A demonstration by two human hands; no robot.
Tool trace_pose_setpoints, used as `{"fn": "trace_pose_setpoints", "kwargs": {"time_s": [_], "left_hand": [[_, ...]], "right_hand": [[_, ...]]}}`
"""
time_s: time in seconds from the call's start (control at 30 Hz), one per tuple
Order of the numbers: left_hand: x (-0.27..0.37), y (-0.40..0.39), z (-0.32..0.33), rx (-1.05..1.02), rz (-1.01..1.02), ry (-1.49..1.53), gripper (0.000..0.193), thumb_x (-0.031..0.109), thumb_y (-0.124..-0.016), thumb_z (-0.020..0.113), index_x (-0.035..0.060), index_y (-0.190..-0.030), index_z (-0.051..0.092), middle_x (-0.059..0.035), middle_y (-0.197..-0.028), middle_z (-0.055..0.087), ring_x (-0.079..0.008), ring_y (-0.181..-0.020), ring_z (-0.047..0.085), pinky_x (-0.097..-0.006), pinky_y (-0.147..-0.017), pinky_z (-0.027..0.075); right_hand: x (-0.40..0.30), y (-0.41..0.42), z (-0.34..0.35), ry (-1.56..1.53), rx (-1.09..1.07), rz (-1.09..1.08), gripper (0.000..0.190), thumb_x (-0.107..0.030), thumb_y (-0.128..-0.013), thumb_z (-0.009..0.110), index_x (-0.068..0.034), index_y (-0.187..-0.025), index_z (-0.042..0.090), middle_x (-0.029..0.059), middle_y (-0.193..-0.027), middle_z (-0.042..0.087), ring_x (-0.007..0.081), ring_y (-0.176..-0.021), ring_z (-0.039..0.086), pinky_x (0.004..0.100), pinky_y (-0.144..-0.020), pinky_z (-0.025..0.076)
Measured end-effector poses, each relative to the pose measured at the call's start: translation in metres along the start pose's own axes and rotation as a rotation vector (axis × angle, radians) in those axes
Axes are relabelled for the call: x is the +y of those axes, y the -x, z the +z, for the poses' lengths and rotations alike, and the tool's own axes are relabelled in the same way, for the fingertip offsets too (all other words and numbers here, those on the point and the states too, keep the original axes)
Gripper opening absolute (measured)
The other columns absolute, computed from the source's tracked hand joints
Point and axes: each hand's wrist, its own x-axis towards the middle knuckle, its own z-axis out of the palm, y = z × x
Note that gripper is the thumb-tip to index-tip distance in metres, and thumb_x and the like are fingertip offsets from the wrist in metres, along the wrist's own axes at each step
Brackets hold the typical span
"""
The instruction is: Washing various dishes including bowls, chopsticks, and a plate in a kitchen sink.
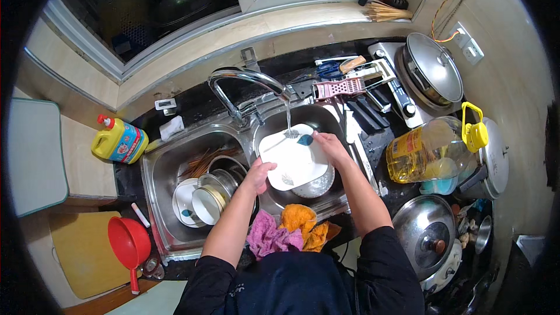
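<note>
Between my two hands is a white rectangular dish (pixel 294 162) with rounded corners and a leaf pattern. My left hand (pixel 259 176) grips its left edge, thumb on top. At the upper right edge, my right hand (pixel 331 148) holds it near a dark blue leaf. A stream of water from the chrome faucet (pixel 251 76) lands on the far side of the dish. Below the dish, partly hidden, a bowl (pixel 316 183) sits in the right basin (pixel 273 118) of the steel sink. Stacked bowls (pixel 207 205) and plates (pixel 183 192) lie in the left basin (pixel 164 183).
Purple (pixel 273 236) and orange cloths (pixel 299 221) lie along the sink's front edge. On the right stand an oil jug (pixel 420 153), a lidded pot (pixel 433 65) and a pot lid (pixel 424 232). A detergent bottle (pixel 120 140) and red ladle (pixel 129 240) are at left.
</note>
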Motion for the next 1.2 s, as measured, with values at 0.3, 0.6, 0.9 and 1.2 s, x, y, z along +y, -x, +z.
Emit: {"fn": "trace_pose_setpoints", "kwargs": {"time_s": [0.3,0.6,0.9,1.2], "left_hand": [[0.011,0.004,-0.013,0.342,0.373,-0.782,0.038,0.005,-0.076,0.044,-0.0069,-0.112,0.050,-0.0240,-0.105,0.061,-0.0340,-0.103,0.059,-0.0365,-0.089,0.044],[-0.008,-0.003,-0.017,0.193,0.241,-0.440,0.050,-0.004,-0.071,0.045,-0.0067,-0.120,0.049,-0.0127,-0.112,0.059,-0.0213,-0.102,0.058,-0.0301,-0.089,0.045],[-0.016,-0.015,-0.001,0.245,0.169,-0.570,0.053,-0.004,-0.072,0.045,-0.0002,-0.125,0.043,-0.0098,-0.113,0.056,-0.0206,-0.105,0.054,-0.0314,-0.089,0.043],[-0.023,0.011,0.014,0.215,0.250,-0.327,0.050,-0.003,-0.075,0.043,0.0007,-0.124,0.041,-0.0093,-0.110,0.053,-0.0173,-0.099,0.052,-0.0277,-0.083,0.043]], "right_hand": [[0.061,-0.082,-0.019,1.030,0.283,-0.099,0.046,-0.017,-0.073,0.072,0.001,-0.112,0.055,0.0236,-0.105,0.061,0.0397,-0.096,0.059,0.0422,-0.088,0.048],[0.075,-0.111,-0.016,0.977,0.393,-0.213,0.028,-0.004,-0.079,0.061,-0.004,-0.107,0.060,0.0197,-0.106,0.063,0.0342,-0.098,0.061,0.0397,-0.084,0.048],[0.009,0.008,0.091,0.553,-0.124,-0.488,0.020,-0.006,-0.073,0.069,-0.001,-0.092,0.064,0.0148,-0.086,0.065,0.0264,-0.082,0.063,0.0345,-0.075,0.049],[0.020,0.009,0.108,0.563,0.096,-0.667,0.012,-0.002,-0.074,0.060,0.000,-0.085,0.064,0.0194,-0.081,0.062,0.0326,-0.078,0.061,0.0368,-0.072,0.048]]}}
